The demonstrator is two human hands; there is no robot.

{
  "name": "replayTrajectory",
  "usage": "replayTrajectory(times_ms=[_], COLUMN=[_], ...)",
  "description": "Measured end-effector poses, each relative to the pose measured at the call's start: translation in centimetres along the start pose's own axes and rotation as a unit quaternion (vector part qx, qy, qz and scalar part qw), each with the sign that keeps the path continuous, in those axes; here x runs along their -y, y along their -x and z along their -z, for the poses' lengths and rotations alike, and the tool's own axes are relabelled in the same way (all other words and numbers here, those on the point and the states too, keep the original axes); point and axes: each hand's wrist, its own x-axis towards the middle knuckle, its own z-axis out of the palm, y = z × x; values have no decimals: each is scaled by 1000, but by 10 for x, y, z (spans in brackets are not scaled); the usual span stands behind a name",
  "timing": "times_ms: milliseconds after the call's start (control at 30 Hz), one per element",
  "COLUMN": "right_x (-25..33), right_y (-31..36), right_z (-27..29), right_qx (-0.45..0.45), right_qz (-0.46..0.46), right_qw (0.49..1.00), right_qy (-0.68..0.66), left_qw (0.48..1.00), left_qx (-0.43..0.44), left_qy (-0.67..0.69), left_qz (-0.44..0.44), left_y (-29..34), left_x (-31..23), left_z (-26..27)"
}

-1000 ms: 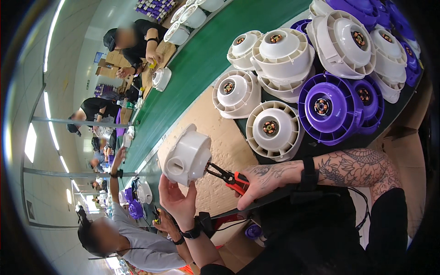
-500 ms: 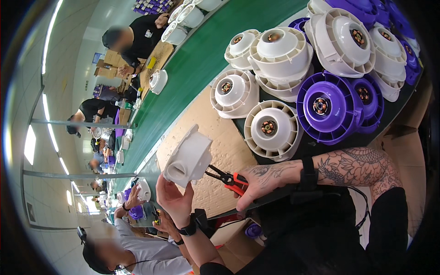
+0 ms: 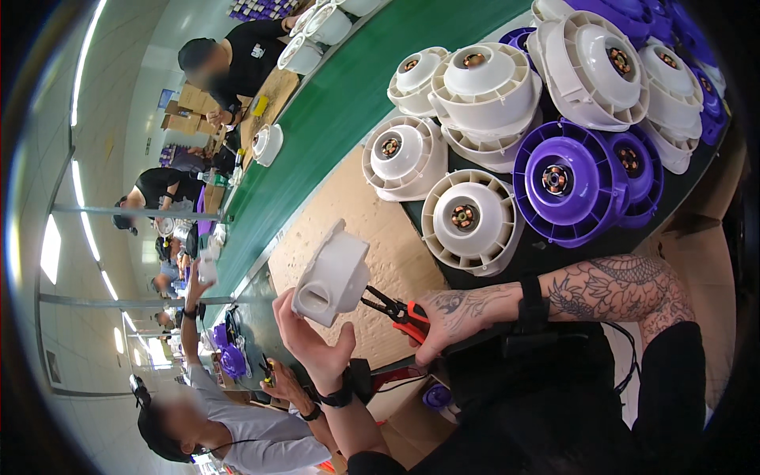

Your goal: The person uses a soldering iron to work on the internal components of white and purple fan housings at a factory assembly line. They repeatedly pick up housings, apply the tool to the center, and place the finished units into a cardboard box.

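White plastic housing (image 3: 332, 275) sits up in the left hand (image 3: 310, 342), whose fingers curl around its lower edge from beneath while the part stands above the palm. Its long axis runs tilted, from lower left up to upper right, and a rounded slot-shaped opening on its near face looks down toward the person. It is smooth, blocky with softened corners, and plain white all over. Just to its right, the dark tips of red-handled pliers (image 3: 398, 312) reach the housing's lower right side; whether they actually touch it I cannot tell. The right hand (image 3: 445, 320) is clenched around the pliers' handles. Farther right and above, white fan housings (image 3: 472, 222) and purple fan housings (image 3: 567, 181) lie crowded on the dark table (image 3: 554, 252).
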Motion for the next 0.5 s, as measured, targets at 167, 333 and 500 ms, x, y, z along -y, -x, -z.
replayTrajectory(times_ms=[167, 333, 500], right_x=[1, 7, 10], right_y=[1, 7, 5], right_z=[-1, 1, -3], right_qx=[-9, -2, 70], right_qz=[3, 74, 111], right_qw=[1000, 993, 979], right_qy=[-7, -96, -155], left_qw=[995, 979, 958], left_qx=[-96, -194, -240], left_qy=[-25, 67, 140], left_qz=[16, -2, 69], left_y=[5, 9, 8], left_x=[17, 20, 13], left_z=[-21, -37, -35])
